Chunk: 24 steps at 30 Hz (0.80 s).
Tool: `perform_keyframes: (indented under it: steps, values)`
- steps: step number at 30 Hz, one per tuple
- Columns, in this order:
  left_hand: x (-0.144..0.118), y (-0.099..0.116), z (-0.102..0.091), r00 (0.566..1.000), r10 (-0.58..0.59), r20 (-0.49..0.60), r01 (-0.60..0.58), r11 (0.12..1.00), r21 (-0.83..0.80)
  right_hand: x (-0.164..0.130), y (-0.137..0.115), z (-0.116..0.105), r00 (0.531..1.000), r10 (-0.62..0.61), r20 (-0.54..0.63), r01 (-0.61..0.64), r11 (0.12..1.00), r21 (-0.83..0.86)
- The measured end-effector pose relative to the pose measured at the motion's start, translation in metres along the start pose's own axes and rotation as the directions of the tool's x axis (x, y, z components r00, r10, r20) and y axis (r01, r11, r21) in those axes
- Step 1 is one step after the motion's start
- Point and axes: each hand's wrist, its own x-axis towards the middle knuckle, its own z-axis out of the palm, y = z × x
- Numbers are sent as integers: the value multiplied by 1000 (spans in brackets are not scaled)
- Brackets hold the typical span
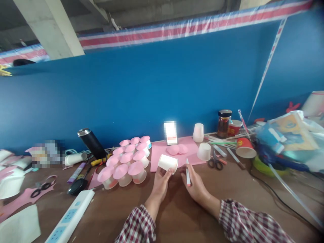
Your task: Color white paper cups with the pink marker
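Note:
My left hand (162,180) is closed around a white paper cup (167,162), which lies tilted on its side in the grip. Just to the right, my right hand (194,184) grips a white marker (188,175) with a red end. The marker is apart from the cup. Behind both hands, a sheet of pink paper (157,148) bears pink paper discs (173,150). Another white cup (204,152) stands upside down at the sheet's right edge. To the left, several cups topped with pink discs (121,171) stand in rows.
Scissors (215,162), a glass jar (224,124) and a red paper cup (245,147) are at the right. A white power strip (72,216), black flask (91,143) and pink scraps (27,199) lie left. A blue partition (152,84) rises behind the table.

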Motion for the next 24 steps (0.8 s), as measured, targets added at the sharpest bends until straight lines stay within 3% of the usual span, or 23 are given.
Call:
perform_keyframes:
  steps: [11,24]
  values:
    - [-4,2,4,1000,9,1,-9,1000,-10,0,-1,0,999,-18,31,20,998,-59]
    - [0,-9,-3,998,68,18,-69,995,71,1,-6,-3,997,61,56,-55,993,-109]
